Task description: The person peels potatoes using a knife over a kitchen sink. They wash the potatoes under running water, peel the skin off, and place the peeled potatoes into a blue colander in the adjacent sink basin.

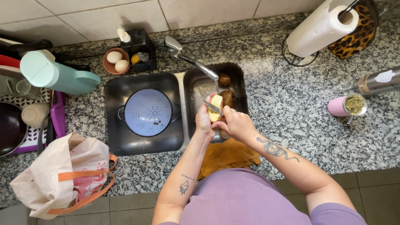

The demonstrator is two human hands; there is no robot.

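Gripping a half-peeled potato [216, 101], left hand [204, 121]; right hand [233, 123] clasps knife [211, 106] over potato-filled sink [237, 73].

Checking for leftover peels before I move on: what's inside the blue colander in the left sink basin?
The blue colander looks nearly empty: only a small dark scrap lies near its lower right holes. What lies beneath it on the left sink basin floor is covered.

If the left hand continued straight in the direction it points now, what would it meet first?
The left hand points up-frame over the right sink basin. Past the half-peeled potato it holds, it would probably first meet the faucet spout, though depth is unclear.
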